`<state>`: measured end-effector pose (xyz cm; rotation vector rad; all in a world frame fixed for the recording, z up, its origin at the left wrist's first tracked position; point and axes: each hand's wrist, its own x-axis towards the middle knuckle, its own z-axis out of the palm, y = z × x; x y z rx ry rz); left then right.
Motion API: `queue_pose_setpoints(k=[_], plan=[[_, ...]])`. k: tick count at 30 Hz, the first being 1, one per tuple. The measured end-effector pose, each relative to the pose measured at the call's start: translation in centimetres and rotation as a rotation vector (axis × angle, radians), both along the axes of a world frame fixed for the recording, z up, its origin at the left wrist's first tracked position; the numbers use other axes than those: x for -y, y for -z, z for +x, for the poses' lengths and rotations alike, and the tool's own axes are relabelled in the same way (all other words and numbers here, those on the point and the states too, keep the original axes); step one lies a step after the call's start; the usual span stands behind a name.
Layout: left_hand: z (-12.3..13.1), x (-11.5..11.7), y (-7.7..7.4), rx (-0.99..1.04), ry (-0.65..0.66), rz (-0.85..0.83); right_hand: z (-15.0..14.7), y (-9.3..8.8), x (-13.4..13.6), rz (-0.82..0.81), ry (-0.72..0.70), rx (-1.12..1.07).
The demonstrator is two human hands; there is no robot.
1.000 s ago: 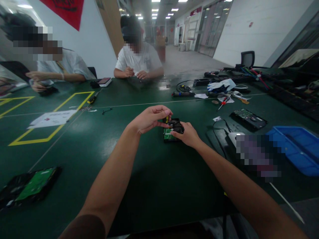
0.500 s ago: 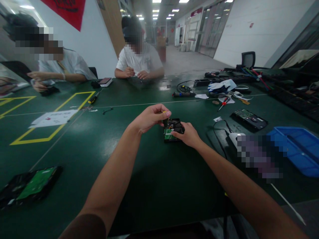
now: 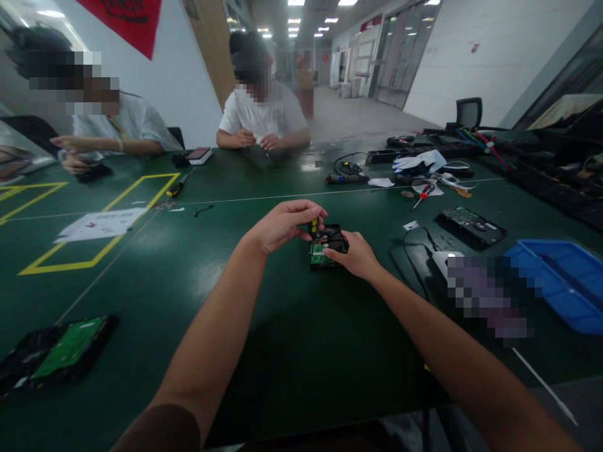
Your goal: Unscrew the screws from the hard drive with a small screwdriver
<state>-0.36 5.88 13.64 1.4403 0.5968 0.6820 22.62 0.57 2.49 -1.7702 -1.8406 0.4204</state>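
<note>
A black hard drive [image 3: 325, 258] with a green circuit board lies on the table in front of me. My right hand [image 3: 354, 253] grips its right side, thumb resting on top near the board. Over the drive's upper left corner, my left hand [image 3: 294, 225] is closed around the yellow-and-black handle of a screwdriver [image 3: 314, 225], held upright. The screwdriver's tip is hidden by the fingers and too small to make out.
More hard drives lie at the lower left [image 3: 66, 348] and right [image 3: 471, 226]. A blue tray [image 3: 565, 276] stands at the right edge. Beyond are a red screwdriver [image 3: 425, 193], white gloves [image 3: 419, 163] and another yellow-black screwdriver [image 3: 176, 186]. Two people sit across the table.
My left fingers have shifted slightly around the screwdriver, so more of its handle shows. My right hand and the hard drive stay in place.
</note>
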Motion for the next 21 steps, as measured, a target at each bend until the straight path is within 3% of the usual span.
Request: queue_pose_setpoints(k=[21], plan=[[1.0, 1.0, -0.3, 0.033, 0.096, -0.071, -0.1, -0.3, 0.1, -0.011, -0.007, -0.009]])
